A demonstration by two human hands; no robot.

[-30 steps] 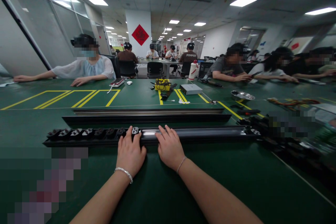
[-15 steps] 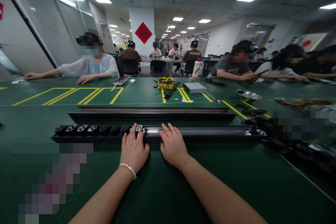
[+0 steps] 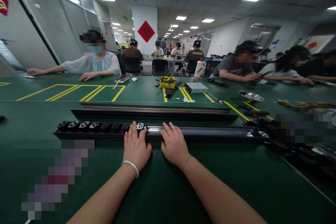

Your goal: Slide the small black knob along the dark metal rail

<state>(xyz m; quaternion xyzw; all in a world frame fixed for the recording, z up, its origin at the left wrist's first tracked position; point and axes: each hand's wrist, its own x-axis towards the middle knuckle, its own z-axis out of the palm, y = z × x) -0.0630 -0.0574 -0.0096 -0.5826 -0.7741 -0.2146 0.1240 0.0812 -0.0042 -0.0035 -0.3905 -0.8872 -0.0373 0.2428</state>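
Observation:
A long black channel lies across the green table in front of me, looking like the body of a power strip. Black socket modules sit in a row along its left part, several showing metal backs. My left hand rests on the channel with fingers stretched over the row's right end, beside a module with a white face. Fingers spread, my right hand touches the channel just right of that module, where the trough is bare. Neither hand is wrapped around anything. My thumbs are at the near edge.
Behind it lie more long black rails. Dark parts crowd the right end, near a metal bowl. Farther back are a yellow box with cables, a grey box and a white bottle. Other people sit around the table.
The view has shifted slightly, moving most things a little right in the picture. Both hands stay at nearly the same places on the channel.

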